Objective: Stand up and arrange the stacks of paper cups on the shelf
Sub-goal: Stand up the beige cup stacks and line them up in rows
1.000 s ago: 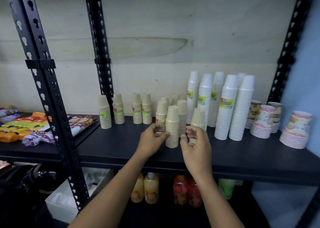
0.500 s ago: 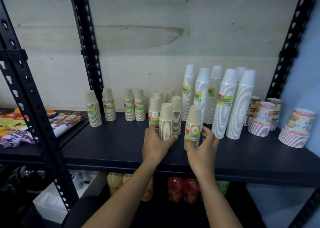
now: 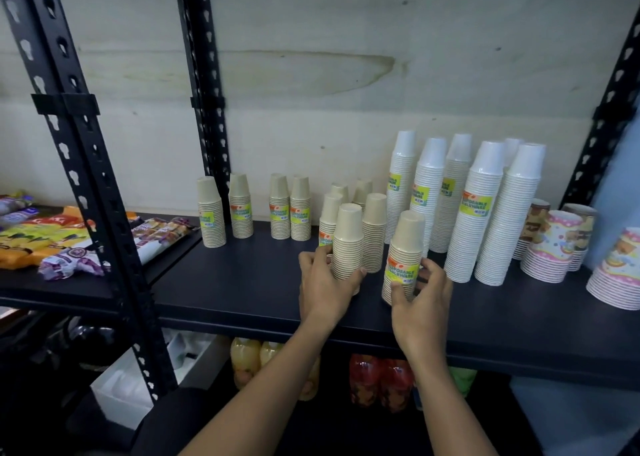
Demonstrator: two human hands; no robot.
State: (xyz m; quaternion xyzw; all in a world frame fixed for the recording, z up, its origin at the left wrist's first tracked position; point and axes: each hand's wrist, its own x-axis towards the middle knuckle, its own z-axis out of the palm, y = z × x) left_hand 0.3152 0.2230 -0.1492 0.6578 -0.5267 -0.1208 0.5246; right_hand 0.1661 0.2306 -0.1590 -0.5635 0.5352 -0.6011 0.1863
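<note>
On a dark shelf [image 3: 235, 282] against a pale wall [image 3: 311, 137], the left hand [image 3: 323, 284] grasps a plain beige cup stack [image 3: 348, 241] and the right hand [image 3: 424, 303] a labelled beige cup stack [image 3: 403, 248], both upright near the front. Arranging looks underway; next they probably need sliding gently into line.

On the black metal shelf [image 3: 242, 282], short beige paper cup stacks [image 3: 348, 244] stand left of tall white paper cup stacks [image 3: 485, 213]; patterned paper cups [image 3: 550, 248] sit rightmost.
</note>
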